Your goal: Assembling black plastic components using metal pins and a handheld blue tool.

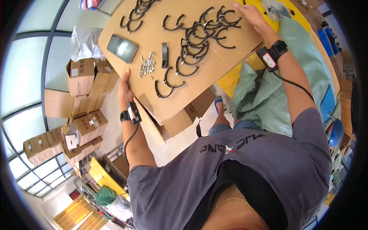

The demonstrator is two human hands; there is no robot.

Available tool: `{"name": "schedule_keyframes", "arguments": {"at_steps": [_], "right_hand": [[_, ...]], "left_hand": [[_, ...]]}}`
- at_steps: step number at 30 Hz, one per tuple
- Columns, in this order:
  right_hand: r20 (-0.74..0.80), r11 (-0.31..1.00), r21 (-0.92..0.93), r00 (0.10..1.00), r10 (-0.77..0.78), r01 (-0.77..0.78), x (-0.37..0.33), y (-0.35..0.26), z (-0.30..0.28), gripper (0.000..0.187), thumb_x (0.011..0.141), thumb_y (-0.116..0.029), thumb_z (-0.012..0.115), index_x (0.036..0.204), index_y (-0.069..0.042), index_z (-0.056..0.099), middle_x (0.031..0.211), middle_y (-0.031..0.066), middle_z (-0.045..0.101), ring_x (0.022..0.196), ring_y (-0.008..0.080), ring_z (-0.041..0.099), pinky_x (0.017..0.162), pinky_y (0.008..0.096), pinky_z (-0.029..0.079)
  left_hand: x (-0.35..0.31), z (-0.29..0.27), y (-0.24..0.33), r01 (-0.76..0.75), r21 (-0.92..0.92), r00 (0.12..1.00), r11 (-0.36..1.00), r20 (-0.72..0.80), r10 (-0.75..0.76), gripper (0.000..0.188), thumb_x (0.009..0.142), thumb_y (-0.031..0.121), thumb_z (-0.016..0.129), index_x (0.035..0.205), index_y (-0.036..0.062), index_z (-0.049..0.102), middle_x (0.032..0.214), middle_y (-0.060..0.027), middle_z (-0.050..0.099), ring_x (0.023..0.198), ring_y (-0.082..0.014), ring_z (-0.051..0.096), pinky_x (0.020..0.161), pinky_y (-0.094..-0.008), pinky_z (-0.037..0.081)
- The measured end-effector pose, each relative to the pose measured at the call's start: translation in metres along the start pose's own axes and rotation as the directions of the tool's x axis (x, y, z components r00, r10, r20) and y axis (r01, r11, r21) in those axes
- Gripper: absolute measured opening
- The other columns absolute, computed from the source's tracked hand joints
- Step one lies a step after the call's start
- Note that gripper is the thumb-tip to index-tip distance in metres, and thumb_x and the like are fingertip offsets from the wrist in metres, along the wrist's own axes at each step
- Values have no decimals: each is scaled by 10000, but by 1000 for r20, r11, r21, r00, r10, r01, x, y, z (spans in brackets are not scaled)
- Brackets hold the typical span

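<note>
A flat cardboard sheet (153,109) lies tilted in front of me. My left hand (125,91) grips its left edge, thumb on top and the other fingers mostly hidden below. At the far right edge, my right hand (251,17) also grips the sheet, its fingers partly out of sight. Many black half-ring pieces (188,73) with small metal fittings are spread over the right part, and more sit at the far left. Between them are a dark smartphone (122,48), a pile of small metal parts (147,65) and a short black bar-shaped piece (165,55).
Cardboard boxes (80,78) stack along the windows on the left. A green woven sack (268,99) bulges on the right, by a yellow surface (230,82). Under the sheet stands an open carton (178,124). My foot in a blue slipper (219,101) shows below.
</note>
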State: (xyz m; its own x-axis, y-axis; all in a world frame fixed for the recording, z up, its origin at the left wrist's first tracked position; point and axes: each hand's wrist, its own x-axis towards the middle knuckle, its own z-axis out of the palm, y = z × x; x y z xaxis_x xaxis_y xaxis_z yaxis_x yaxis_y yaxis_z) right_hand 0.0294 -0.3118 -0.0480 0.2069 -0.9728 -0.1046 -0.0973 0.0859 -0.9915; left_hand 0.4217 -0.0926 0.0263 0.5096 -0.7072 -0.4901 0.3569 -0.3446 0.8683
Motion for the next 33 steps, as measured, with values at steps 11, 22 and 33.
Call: {"name": "schedule_keyframes", "arguments": {"at_steps": [11, 22, 33], "right_hand": [[-235, 1000, 17, 972, 8, -4, -72, -65, -31, 265, 711, -193, 506, 776, 64, 520, 700, 94, 546, 600, 142, 510, 534, 239, 405], [-286, 991, -132, 957, -53, 15, -123, -53, -91, 381, 718, -331, 468, 701, 43, 540, 636, 64, 530, 573, 131, 447, 554, 295, 385], [-595, 974, -122, 799, 82, -190, -219, -88, -76, 403, 686, -323, 509, 604, 72, 501, 506, 97, 461, 461, 156, 395, 460, 302, 336]], "left_hand": [[-24, 32, 34, 2, 10, 987, 1000, 162, -3, 271, 695, 116, 515, 926, -9, 450, 862, -98, 527, 751, -199, 526, 661, -306, 447], [-55, 55, 40, 132, -48, 889, 990, 448, -97, 266, 717, 144, 484, 940, 3, 452, 898, -101, 515, 783, -201, 511, 701, -301, 422], [-72, 65, 43, 224, 50, 852, 973, 475, -220, 345, 701, 169, 495, 978, -14, 403, 885, -130, 508, 742, -233, 520, 650, -331, 446]]}}
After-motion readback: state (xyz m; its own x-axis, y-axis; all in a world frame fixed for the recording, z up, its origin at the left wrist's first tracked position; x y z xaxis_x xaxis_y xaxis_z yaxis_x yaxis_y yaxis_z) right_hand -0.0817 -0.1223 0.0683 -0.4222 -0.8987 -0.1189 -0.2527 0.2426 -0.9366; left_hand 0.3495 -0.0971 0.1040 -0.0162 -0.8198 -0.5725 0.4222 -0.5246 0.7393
